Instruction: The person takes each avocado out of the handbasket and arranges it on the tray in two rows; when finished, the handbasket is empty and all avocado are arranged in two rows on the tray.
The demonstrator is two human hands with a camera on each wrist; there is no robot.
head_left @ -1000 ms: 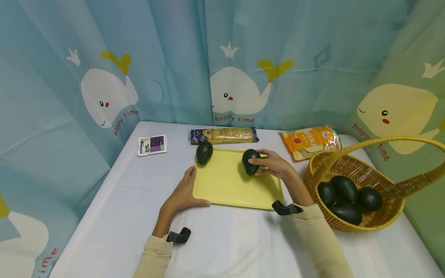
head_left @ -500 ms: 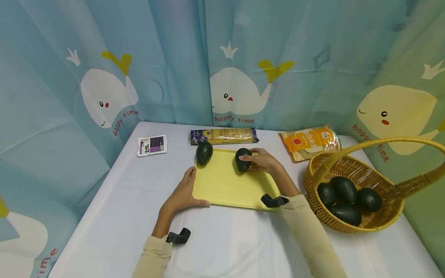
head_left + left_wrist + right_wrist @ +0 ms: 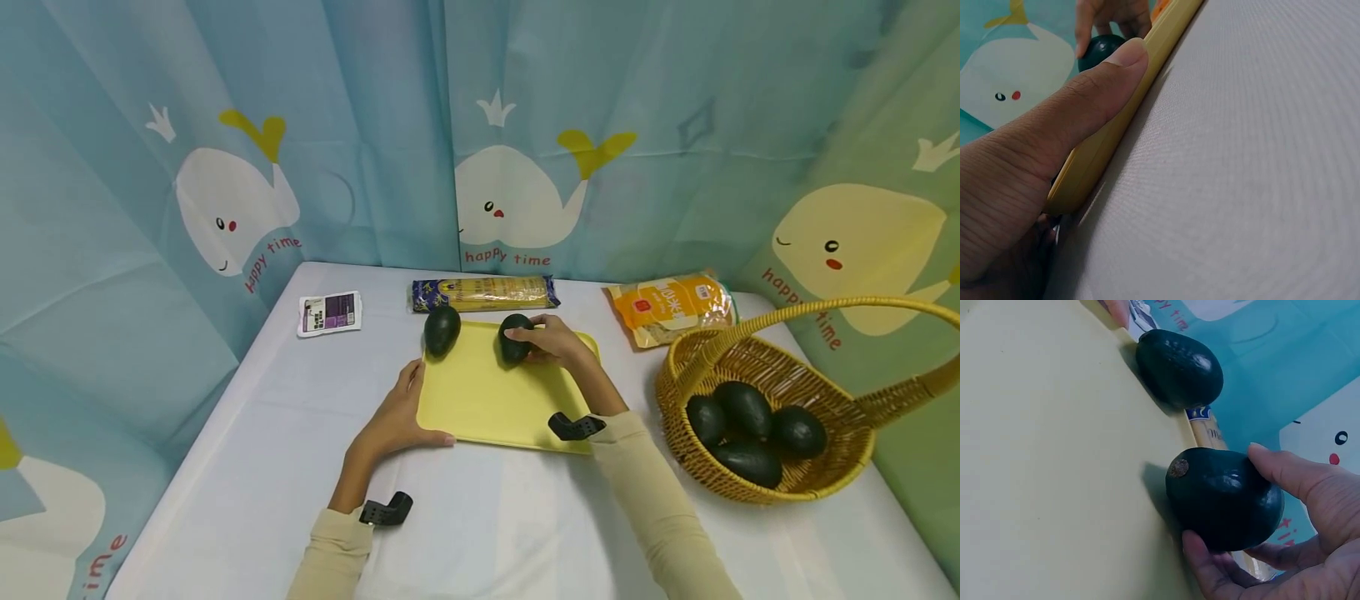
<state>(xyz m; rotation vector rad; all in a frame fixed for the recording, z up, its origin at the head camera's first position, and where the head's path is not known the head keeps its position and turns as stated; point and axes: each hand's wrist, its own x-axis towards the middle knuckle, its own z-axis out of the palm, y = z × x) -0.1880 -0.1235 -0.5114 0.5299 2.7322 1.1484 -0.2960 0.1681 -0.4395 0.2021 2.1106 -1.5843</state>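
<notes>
A: Status, left to right?

B: Flat white-and-purple packet (image 3: 330, 313) at far left, on the white-cloth desk (image 3: 247, 500). Next, left hand (image 3: 393, 421) at the near-left corner of the yellow rectangular tray (image 3: 487, 408). Grip wide: thumb along the front edge, fingers against the left side.

A: Tray contents?

B: One glossy dark-green oval avocado (image 3: 442, 331), far-left corner. Just past the far edge: long clear-and-blue plastic pack of yellow noodles (image 3: 495, 294).

A: Right side grip?

B: Right hand (image 3: 557, 340) holds a second glossy dark-green avocado (image 3: 512, 343), thumb one side, fingers the other. It's over the tray's far half, right of the first, apart from it. Can't tell if it touches the tray.

A: Rest?

B: Orange printed plastic bag (image 3: 671, 308), then golden-brown wicker basket (image 3: 795, 375), tall arched handle, four dark-green avocados (image 3: 744, 408) inside, bunched together.
</notes>
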